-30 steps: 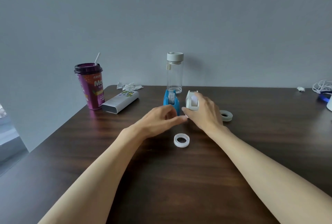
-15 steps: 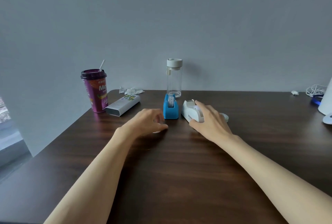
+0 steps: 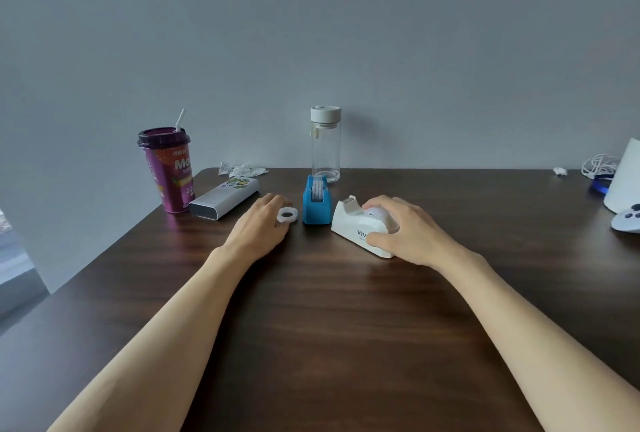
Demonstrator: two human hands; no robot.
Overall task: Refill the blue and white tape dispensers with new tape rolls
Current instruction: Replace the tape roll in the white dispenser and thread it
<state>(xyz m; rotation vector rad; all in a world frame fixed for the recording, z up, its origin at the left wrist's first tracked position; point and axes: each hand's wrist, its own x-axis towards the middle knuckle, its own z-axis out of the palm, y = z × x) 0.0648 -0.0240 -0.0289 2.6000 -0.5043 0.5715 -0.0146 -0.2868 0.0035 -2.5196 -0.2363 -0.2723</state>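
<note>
Since the earlier frame both hands have parted: left hand (image 3: 258, 229) at centre-left pinches a tape roll (image 3: 287, 215) beside the blue dispenser (image 3: 316, 204), right hand (image 3: 407, 229) clamps the white dispenser (image 3: 360, 229) at centre-right, seemingly steadying it for loading

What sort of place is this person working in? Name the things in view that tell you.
Probably an office or home desk: a dark wooden table against a plain wall, with tape dispensers, a takeaway drink cup and charging cables.
</note>
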